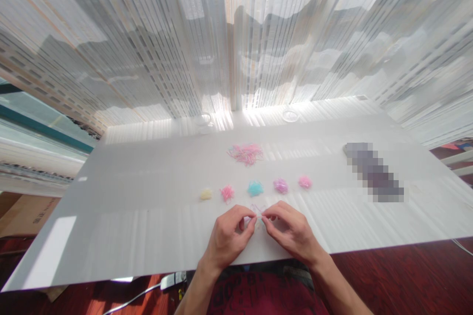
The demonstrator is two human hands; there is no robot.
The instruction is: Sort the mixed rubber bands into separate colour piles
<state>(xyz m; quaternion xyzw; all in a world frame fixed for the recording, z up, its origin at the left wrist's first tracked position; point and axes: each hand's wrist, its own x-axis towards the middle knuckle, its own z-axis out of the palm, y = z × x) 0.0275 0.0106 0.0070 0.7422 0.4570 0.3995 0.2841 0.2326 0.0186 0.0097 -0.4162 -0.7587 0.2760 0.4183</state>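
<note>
My left hand (229,234) and my right hand (290,231) meet near the table's front edge, thumbs and index fingers pinched around thin, pale strands (258,209). The strands are too small to make out fully. Just beyond my fingers runs a row of small piles: pale yellow (206,194), coral pink (226,193), turquoise (255,188), purple (281,186) and pink (305,182). Farther back, a larger loose pile of mixed pink and pastel strands (247,154) lies on the table.
The white table (148,206) reaches back to striped sheer curtains (207,49). A clear round item (290,116) and another (204,119) are at its back edge. A blurred-out object (375,172) lies right. A power strip (173,280) is below the front edge.
</note>
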